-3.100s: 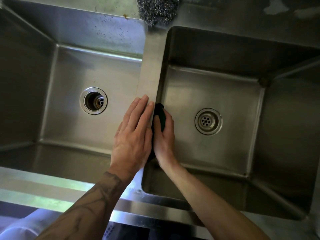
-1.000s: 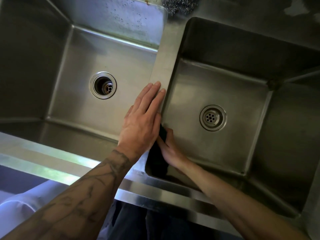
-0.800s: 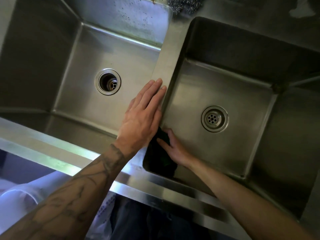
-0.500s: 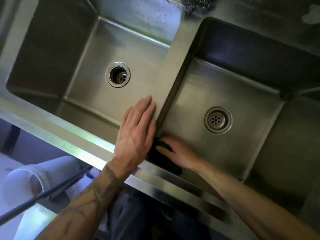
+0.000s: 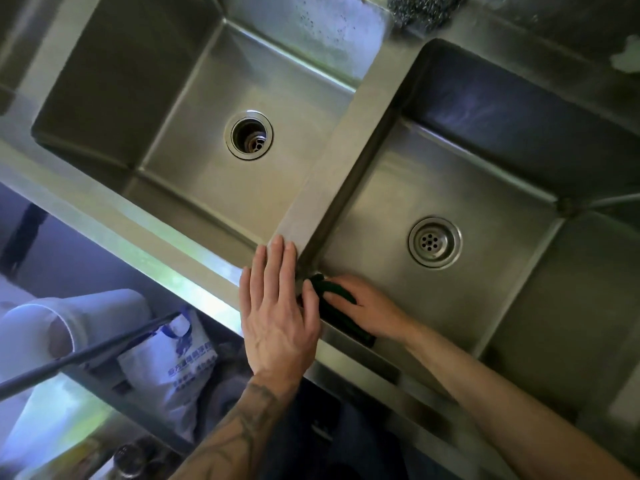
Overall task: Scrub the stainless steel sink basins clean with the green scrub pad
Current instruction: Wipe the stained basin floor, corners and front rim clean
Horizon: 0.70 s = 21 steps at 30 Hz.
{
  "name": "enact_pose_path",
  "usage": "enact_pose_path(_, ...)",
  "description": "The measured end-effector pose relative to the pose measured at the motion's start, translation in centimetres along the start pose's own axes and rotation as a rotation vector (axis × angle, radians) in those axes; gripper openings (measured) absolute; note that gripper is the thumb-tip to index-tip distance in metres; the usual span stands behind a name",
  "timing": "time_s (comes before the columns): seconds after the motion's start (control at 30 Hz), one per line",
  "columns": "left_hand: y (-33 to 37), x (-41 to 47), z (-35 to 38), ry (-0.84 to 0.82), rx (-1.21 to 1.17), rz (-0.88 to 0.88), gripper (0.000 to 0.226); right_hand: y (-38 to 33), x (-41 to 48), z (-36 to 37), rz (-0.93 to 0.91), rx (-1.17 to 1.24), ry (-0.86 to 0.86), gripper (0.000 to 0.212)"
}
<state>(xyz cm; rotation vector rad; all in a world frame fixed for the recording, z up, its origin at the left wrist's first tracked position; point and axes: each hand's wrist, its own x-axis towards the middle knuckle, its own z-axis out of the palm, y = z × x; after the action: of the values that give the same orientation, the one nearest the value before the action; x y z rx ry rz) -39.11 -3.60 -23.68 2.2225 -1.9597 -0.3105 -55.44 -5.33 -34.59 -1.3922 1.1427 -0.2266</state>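
Nearest you, your left hand lies flat and open, fingers together, on the front rim where the divider meets it. It holds nothing; I'd say it's there to brace you while the other arm works. Just beside it, your right hand reaches down into the right basin and presses the green scrub pad into the near left corner, fingers spread over the pad and pinning it against the steel at the foot of the front wall. That corner seam is where grime tends to sit, so the firm flat press makes sense. Farther in, the right drain is well apart from the pad, and the basin floor between looks dull and streaked. Across the divider, the left basin sits untouched right now, its open drain at the centre and spots speckling its back wall. At the far rim, a steel wool ball rests above the divider.
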Motion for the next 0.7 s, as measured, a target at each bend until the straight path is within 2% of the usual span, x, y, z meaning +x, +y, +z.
enact_pose_path(0.13, -0.4, -0.2, 0.2, 0.000, 0.001, 0.013, 0.064, 0.7, 1.2, -0.6, 0.101, -0.064, -0.060, 0.031)
enact_pose_path(0.37, -0.6, -0.2, 0.4, -0.007, 0.021, 0.025, 0.069, 0.0, -3.6, -0.6, 0.014, -0.042, 0.048, 0.042)
enact_pose_path(0.57, -0.5, -0.1, 0.6, 0.012, 0.034, 0.028, 0.069, 2.1, -2.6, -1.6, 0.241, -0.100, -0.074, 0.039)
enact_pose_path(0.7, -0.5, -0.1, 0.7, 0.040, 0.028, 0.029, 0.068, 1.3, -4.9, -1.4, 0.124, -0.039, -0.013, 0.035)
